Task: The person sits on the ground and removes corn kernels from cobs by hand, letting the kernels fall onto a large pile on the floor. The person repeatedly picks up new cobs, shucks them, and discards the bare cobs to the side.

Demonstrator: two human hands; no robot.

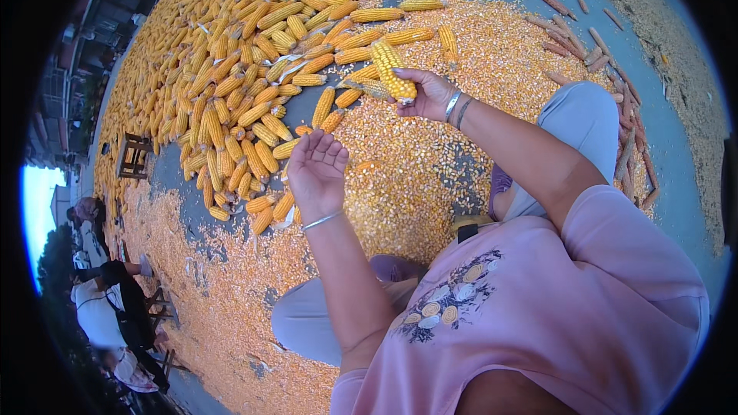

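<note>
My right hand (425, 94) grips a yellow corn cob (390, 65), held upright above the scattered kernels. Down and to the left of it, my left hand (317, 165) is held palm up with its fingers loosely curled and apart, nothing in it. Beneath both hands lies a bed of loose yellow kernels (407, 169). A large heap of whole cobs (223, 92) spreads from behind my hands toward the upper left.
Stripped reddish cobs (626, 127) lie in a pile at my right beside my bent knee (576, 119). A small wooden stool (132, 155) stands at the left. Two people (104, 311) sit at the far left among more kernels. Husk debris (653, 46) lines the right edge.
</note>
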